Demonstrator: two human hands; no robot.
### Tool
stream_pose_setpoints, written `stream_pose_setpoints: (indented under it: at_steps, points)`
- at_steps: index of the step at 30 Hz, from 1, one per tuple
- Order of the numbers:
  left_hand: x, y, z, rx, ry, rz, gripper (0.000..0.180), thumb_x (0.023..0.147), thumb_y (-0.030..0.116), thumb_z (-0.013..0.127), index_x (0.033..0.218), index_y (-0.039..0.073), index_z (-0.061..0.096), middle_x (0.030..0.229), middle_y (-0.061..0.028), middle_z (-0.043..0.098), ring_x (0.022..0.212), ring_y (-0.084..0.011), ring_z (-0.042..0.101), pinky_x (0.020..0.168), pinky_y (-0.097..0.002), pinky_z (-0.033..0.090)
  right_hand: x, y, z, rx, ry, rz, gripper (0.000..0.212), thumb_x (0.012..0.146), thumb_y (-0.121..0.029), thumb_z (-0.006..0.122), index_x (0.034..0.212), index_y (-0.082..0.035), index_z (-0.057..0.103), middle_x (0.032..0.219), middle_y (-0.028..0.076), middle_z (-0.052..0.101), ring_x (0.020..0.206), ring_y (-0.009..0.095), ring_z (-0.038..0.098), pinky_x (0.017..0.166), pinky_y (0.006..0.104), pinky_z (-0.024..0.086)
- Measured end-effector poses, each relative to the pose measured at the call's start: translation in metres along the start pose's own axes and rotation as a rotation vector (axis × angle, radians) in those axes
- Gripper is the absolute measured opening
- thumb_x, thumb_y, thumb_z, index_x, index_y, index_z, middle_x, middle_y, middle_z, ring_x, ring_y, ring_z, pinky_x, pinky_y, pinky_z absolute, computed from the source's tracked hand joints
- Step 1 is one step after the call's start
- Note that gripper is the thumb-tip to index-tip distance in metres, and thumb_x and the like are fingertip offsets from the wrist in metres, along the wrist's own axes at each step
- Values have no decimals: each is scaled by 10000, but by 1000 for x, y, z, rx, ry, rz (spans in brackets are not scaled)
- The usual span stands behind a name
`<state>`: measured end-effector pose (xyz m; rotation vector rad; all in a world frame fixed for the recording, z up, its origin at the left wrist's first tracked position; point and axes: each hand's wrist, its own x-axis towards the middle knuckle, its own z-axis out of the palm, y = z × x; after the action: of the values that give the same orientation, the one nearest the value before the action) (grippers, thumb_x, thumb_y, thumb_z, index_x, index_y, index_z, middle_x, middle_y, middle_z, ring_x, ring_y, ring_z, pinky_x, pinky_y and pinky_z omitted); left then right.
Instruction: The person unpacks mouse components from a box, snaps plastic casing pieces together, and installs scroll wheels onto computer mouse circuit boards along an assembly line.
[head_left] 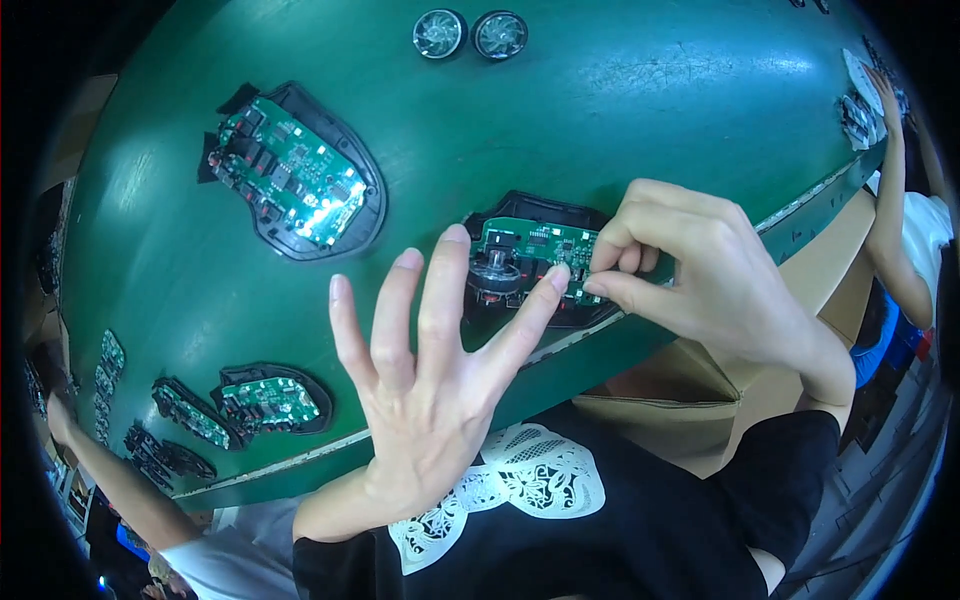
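In front of me, near the table's edge, lies a black mouse-shaped base [545, 208] with a green circuit board [540, 237] on it. A scroll wheel [495, 268] with a clear centre stands at the board's left end. My left hand [430, 390] has its fingers spread. Its thumb tip rests on the board and its index fingertip is by the base's left rim. My right hand [690, 265] is pinched at the board's right end. Whatever lies between its thumb and index finger is too small or hidden to make out.
Two round wheels [470, 36] stand at the far side of the green table [620, 120]. A larger base with a board [300, 170] lies at left; further boards [265, 400] sit near-left. An open cardboard box [680, 380] is below the edge. Co-workers' arms [890, 210] show at both sides.
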<state>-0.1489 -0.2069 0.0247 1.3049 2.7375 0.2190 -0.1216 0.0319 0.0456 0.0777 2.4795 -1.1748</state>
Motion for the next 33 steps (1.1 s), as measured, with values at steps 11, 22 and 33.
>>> stream_pose_setpoints:
  at_steps: [11, 22, 33]
  points:
    - [2, -6, -1, -60, -28, 57, 615, 739, 217, 825, 1289, 441, 664, 1464, -109, 396, 1330, -323, 379, 1152, -570, 277, 39, -13, -21, -105, -234, -8, 176, 745, -59, 798, 784, -4, 636, 634, 99, 656, 605, 231, 665, 570, 339, 474]
    - [-1, -15, -2, -55, -58, 59, 649, 681, 191, 852, 1251, 454, 687, 1450, -130, 388, 1324, -342, 381, 1150, -568, 299, 14, 13, -10, 237, -147, -14, 184, 739, -14, 812, 813, -18, 644, 827, 44, 627, 749, 153, 638, 581, 274, 520]
    - [2, -14, -2, -78, -30, 57, 673, 685, 196, 852, 1278, 455, 670, 1444, -123, 399, 1304, -324, 404, 1147, -571, 293, -8, 3, 6, 61, 73, -21, 156, 752, 4, 799, 840, -35, 677, 827, 35, 612, 791, 161, 583, 609, 273, 493]
